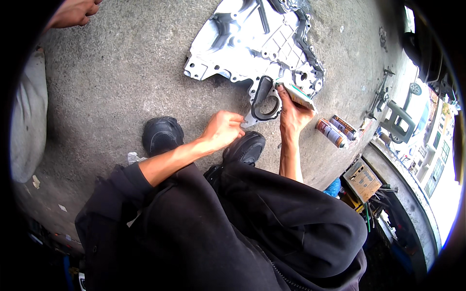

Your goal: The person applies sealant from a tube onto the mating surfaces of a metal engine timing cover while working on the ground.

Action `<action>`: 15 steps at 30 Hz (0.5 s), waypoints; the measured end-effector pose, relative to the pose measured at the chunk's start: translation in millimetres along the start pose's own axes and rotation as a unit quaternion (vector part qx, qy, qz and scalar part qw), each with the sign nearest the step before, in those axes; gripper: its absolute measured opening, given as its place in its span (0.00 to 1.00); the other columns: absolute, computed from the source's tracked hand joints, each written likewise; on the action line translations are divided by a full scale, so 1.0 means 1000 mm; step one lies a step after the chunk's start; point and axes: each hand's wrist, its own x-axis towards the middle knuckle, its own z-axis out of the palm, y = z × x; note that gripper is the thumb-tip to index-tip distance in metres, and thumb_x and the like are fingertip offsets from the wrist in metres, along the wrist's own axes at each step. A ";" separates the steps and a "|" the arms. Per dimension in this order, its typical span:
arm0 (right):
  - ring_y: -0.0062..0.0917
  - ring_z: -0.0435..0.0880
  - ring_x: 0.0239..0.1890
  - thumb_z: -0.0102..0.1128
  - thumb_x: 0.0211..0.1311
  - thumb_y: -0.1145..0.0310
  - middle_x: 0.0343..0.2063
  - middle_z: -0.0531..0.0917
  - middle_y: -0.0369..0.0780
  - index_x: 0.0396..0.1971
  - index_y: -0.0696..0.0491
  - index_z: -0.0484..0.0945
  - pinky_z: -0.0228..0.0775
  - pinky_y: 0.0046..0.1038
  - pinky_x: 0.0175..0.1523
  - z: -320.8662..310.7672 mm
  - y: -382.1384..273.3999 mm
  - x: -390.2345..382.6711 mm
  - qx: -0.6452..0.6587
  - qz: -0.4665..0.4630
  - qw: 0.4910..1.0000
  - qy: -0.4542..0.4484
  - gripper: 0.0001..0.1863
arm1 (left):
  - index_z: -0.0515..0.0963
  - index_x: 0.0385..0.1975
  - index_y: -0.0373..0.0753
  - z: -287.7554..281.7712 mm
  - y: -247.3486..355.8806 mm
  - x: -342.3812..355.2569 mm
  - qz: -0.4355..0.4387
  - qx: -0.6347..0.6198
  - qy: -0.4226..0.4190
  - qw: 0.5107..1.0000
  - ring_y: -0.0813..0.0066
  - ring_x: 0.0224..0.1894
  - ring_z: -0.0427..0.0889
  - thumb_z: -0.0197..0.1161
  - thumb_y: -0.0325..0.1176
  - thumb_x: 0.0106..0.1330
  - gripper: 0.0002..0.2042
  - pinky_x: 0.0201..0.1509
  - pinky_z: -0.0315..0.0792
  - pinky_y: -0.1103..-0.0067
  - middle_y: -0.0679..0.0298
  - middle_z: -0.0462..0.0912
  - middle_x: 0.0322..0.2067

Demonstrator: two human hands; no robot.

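A large silver metal engine cover [213,68] lies on the concrete, with a thick black bead along parts of its rim and around the round opening at its near end. My right hand [293,116] is wrapped round a white squeeze tube of sealant [300,96], whose tip is beside the black bead near that opening. With fingers closed, my left hand [223,128] pinches the pale tab at the cover's near edge. My black shoes [245,148] are just below the cover.
Two spray cans [331,133] lie on the ground right of my right hand. A cardboard box [361,180] and tools are at the lower right. Another person's hand [75,12] shows at the upper left, above a grey-clothed leg [31,116]. Parked vehicles stand far right.
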 end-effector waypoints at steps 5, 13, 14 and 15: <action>0.22 0.84 0.36 0.79 0.51 0.75 0.33 0.87 0.41 0.38 0.65 0.84 0.77 0.25 0.46 -0.002 -0.001 -0.002 -0.007 -0.005 1.000 0.003 0.16 | 0.71 0.56 0.16 0.001 0.000 0.000 0.000 0.001 0.001 1.000 0.62 0.42 0.88 0.46 0.13 0.58 0.23 0.45 0.82 0.75 0.40 0.81 0.50; 0.25 0.85 0.38 0.78 0.50 0.79 0.36 0.87 0.43 0.38 0.66 0.84 0.78 0.26 0.49 -0.005 0.001 -0.006 -0.008 0.008 1.000 0.016 0.15 | 0.72 0.55 0.16 0.001 -0.004 0.002 0.002 -0.002 -0.002 1.000 0.62 0.42 0.88 0.46 0.12 0.58 0.23 0.45 0.82 0.75 0.40 0.82 0.49; 0.25 0.85 0.38 0.78 0.50 0.79 0.36 0.87 0.43 0.38 0.66 0.84 0.78 0.26 0.49 -0.006 0.002 -0.006 -0.007 0.008 1.000 0.016 0.15 | 0.72 0.55 0.16 0.000 -0.003 0.002 0.003 -0.001 -0.005 1.000 0.62 0.42 0.88 0.46 0.12 0.58 0.23 0.45 0.82 0.75 0.40 0.82 0.49; 0.25 0.85 0.39 0.78 0.50 0.79 0.36 0.87 0.43 0.38 0.66 0.84 0.78 0.26 0.49 -0.007 0.003 -0.006 -0.007 0.009 1.000 0.016 0.15 | 0.72 0.55 0.16 0.000 -0.003 0.002 0.004 0.000 -0.009 1.000 0.62 0.42 0.88 0.47 0.12 0.58 0.23 0.45 0.82 0.75 0.40 0.82 0.49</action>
